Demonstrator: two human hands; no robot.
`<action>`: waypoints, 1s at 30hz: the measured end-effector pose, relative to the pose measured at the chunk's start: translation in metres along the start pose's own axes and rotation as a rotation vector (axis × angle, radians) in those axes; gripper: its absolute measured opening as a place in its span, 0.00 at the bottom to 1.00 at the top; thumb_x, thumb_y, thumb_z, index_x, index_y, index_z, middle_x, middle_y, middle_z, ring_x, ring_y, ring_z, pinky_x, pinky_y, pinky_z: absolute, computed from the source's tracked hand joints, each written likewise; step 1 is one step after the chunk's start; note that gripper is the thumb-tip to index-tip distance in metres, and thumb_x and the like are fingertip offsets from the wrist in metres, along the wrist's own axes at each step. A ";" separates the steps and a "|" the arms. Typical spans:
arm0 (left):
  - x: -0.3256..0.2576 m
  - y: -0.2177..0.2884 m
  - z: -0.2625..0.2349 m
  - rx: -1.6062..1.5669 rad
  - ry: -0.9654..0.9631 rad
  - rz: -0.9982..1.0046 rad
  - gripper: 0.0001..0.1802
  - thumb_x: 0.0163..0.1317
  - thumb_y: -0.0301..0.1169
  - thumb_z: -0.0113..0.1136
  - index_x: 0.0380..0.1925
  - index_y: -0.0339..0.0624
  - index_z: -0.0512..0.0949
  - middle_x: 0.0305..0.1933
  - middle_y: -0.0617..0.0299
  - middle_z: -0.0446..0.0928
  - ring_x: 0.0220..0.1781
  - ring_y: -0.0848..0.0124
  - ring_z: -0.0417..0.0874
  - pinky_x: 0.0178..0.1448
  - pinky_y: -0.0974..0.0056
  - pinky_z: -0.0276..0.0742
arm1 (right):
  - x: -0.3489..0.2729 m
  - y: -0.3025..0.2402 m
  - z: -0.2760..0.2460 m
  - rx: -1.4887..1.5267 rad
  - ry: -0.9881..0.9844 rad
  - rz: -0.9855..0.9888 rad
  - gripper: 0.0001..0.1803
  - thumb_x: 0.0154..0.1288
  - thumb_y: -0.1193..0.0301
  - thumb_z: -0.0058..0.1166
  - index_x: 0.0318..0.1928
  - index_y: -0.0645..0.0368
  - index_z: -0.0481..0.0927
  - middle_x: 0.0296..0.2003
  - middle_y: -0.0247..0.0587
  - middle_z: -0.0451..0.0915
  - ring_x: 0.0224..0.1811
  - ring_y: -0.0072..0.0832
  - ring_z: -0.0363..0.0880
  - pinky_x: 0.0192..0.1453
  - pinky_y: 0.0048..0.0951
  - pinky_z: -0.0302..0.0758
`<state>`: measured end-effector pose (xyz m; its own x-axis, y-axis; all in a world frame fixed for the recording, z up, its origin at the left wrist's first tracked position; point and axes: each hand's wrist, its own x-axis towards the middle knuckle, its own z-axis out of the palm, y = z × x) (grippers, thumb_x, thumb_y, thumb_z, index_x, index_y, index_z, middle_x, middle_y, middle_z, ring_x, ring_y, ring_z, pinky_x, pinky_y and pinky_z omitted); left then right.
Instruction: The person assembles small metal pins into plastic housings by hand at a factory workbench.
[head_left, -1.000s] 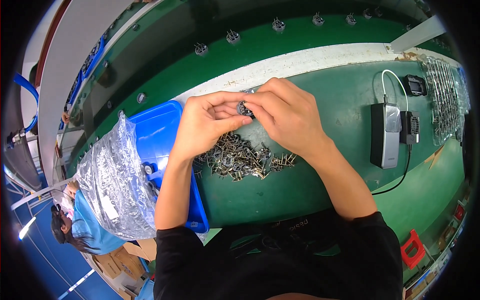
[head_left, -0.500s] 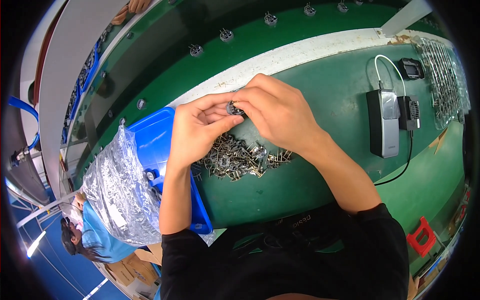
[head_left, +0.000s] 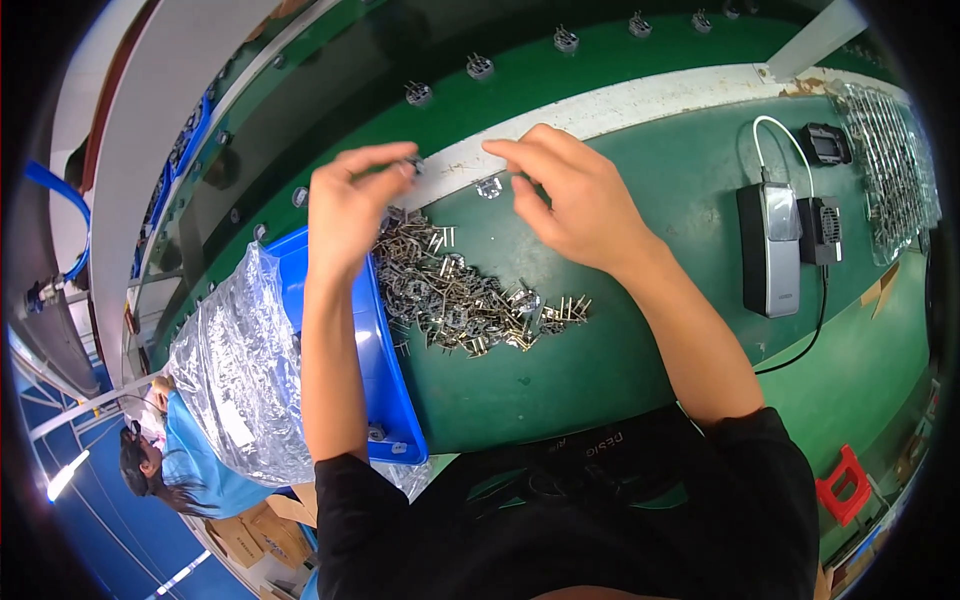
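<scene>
My left hand (head_left: 345,210) pinches a small round grey part (head_left: 414,166) between thumb and fingertips; the part is blurred and held near the pale ledge by the belt. Apart from it, my right hand (head_left: 575,205) is open, thumb and index finger spread with nothing between them. A small shiny piece (head_left: 488,187) lies on the green table just left of my right fingertips. Below and between my hands spreads a pile of small metal pieces with prongs (head_left: 465,300).
A blue bin (head_left: 385,400) with clear plastic film (head_left: 235,370) stands left, under my left forearm. Beyond the pale ledge (head_left: 640,105), round pronged parts (head_left: 480,66) sit on a green belt (head_left: 520,70). A black-and-grey device (head_left: 768,250) with cables lies right. Another person (head_left: 190,450) is far left.
My hands have separated. The left moved left toward the belt with the round part, and the right let go and drew right. The pile and shiny piece are now more exposed.
</scene>
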<state>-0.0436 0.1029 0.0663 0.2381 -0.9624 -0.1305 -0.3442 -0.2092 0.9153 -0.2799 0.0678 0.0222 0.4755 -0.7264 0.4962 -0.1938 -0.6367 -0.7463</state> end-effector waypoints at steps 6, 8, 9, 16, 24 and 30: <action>0.051 -0.047 -0.041 0.275 0.214 -0.064 0.13 0.61 0.28 0.65 0.45 0.35 0.85 0.33 0.62 0.84 0.34 0.75 0.81 0.39 0.71 0.74 | -0.007 -0.008 0.022 -0.437 -0.218 -0.139 0.17 0.57 0.75 0.62 0.49 0.56 0.83 0.42 0.35 0.77 0.46 0.33 0.73 0.50 0.32 0.73; 0.058 -0.059 -0.041 0.330 0.208 -0.007 0.14 0.63 0.29 0.64 0.46 0.35 0.85 0.33 0.64 0.84 0.32 0.78 0.77 0.36 0.71 0.72 | -0.011 -0.008 0.022 -0.422 -0.217 -0.159 0.16 0.56 0.75 0.62 0.47 0.56 0.84 0.40 0.35 0.77 0.44 0.32 0.73 0.48 0.32 0.74; 0.063 -0.066 -0.043 0.326 0.175 0.070 0.15 0.63 0.31 0.65 0.46 0.34 0.85 0.33 0.62 0.84 0.33 0.77 0.77 0.38 0.71 0.73 | -0.012 -0.006 0.023 -0.412 -0.219 -0.153 0.14 0.55 0.75 0.62 0.44 0.57 0.85 0.38 0.34 0.77 0.43 0.32 0.74 0.47 0.32 0.75; 0.046 -0.063 -0.097 0.838 0.430 0.009 0.21 0.59 0.37 0.64 0.51 0.43 0.84 0.48 0.48 0.85 0.52 0.52 0.85 0.58 0.56 0.78 | -0.013 -0.004 0.012 -0.382 -0.344 -0.054 0.11 0.54 0.78 0.61 0.41 0.59 0.85 0.32 0.36 0.75 0.37 0.34 0.77 0.41 0.37 0.77; 0.028 -0.062 -0.096 0.839 0.383 -0.124 0.21 0.54 0.31 0.67 0.50 0.40 0.83 0.46 0.47 0.85 0.50 0.55 0.87 0.58 0.58 0.78 | -0.007 -0.004 -0.004 -0.315 -0.417 -0.058 0.06 0.56 0.76 0.60 0.36 0.59 0.83 0.31 0.37 0.76 0.36 0.36 0.80 0.37 0.38 0.79; 0.000 -0.021 -0.037 0.148 0.222 0.162 0.18 0.53 0.20 0.67 0.47 0.30 0.81 0.39 0.58 0.84 0.39 0.77 0.82 0.47 0.71 0.79 | -0.002 -0.016 -0.002 -0.166 -0.054 -0.037 0.06 0.50 0.75 0.68 0.31 0.56 0.84 0.27 0.32 0.74 0.29 0.30 0.77 0.31 0.32 0.75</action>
<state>-0.0026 0.1142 0.0609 0.3567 -0.9272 0.1139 -0.5184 -0.0950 0.8499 -0.2789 0.0787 0.0341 0.5293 -0.6895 0.4944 -0.3124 -0.7001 -0.6421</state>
